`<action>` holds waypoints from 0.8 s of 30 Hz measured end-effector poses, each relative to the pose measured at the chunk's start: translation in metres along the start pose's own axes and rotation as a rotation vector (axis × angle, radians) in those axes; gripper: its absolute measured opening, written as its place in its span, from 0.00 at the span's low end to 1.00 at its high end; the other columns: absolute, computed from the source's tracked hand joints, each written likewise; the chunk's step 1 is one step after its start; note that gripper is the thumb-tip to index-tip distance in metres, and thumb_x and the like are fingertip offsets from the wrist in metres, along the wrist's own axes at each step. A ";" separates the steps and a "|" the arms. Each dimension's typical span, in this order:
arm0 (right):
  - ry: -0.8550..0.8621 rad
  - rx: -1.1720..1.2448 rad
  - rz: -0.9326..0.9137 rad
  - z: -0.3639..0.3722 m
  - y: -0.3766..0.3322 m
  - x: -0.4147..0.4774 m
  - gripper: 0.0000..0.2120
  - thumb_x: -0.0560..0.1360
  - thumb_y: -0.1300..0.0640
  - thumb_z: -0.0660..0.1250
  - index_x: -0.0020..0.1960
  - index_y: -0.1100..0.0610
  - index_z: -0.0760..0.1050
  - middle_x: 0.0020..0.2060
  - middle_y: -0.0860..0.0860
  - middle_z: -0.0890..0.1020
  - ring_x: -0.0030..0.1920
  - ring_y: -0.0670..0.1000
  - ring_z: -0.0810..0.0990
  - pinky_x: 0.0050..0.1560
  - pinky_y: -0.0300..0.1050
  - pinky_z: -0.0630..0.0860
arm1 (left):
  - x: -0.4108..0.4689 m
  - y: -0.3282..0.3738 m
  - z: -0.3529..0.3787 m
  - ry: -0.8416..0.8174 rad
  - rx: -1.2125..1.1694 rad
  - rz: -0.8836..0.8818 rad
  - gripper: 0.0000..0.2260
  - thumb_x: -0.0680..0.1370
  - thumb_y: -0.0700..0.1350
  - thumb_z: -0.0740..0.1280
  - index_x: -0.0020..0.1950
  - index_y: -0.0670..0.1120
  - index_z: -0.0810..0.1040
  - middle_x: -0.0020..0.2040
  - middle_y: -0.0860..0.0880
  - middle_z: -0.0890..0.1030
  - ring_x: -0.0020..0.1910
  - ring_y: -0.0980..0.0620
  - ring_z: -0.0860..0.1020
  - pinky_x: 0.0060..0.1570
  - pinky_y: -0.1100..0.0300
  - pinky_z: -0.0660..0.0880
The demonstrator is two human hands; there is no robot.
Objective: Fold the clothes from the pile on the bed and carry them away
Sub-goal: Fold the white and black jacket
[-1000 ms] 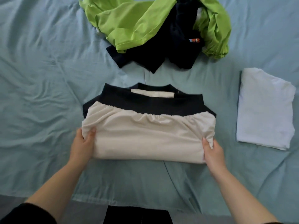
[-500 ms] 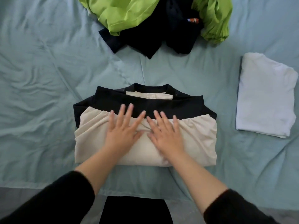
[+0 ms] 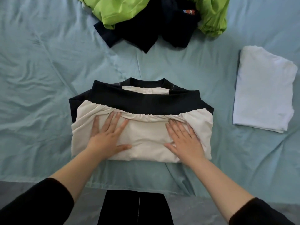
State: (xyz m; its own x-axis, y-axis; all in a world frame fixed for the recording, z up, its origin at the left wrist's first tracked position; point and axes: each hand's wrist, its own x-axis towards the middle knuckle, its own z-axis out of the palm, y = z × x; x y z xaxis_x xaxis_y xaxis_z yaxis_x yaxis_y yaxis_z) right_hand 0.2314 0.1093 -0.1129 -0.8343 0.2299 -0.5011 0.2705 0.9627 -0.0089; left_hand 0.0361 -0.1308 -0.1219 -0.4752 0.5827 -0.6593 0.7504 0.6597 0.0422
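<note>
A folded cream and black garment (image 3: 146, 140) lies in front of me on the bed (image 3: 40, 95). My left hand (image 3: 108, 138) rests flat on its left half, fingers spread. On its right half my right hand (image 3: 185, 142) lies flat too, palm down. Neither hand grips the cloth. At the far edge sits the pile of unfolded clothes: a lime green garment (image 3: 123, 10) over dark navy ones (image 3: 146, 33).
A folded white garment (image 3: 263, 98) lies to the right on the light teal sheet. The bed's near edge runs just below the folded piece, with grey floor (image 3: 14, 187) and my dark trousers (image 3: 129, 208) beneath it.
My hands left the garment's side edges, came together flat at its middle, and have now slid apart toward its left and right halves.
</note>
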 end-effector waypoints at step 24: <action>0.076 2.072 0.728 -0.057 -0.004 -0.025 0.19 0.68 0.55 0.75 0.57 0.51 0.76 0.50 0.49 0.86 0.49 0.50 0.85 0.50 0.49 0.81 | 0.085 0.096 -0.079 0.022 -1.511 -0.241 0.24 0.81 0.45 0.62 0.77 0.56 0.62 0.65 0.62 0.73 0.66 0.59 0.70 0.63 0.64 0.64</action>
State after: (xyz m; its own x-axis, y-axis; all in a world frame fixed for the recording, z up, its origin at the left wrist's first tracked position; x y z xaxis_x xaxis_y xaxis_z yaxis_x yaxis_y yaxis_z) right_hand 0.2234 0.1075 -0.0509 -0.3762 0.4309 -0.8202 0.3976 -0.7245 -0.5630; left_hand 0.0318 0.0198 -0.1141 -0.5299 0.3922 -0.7520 -0.4918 0.5802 0.6492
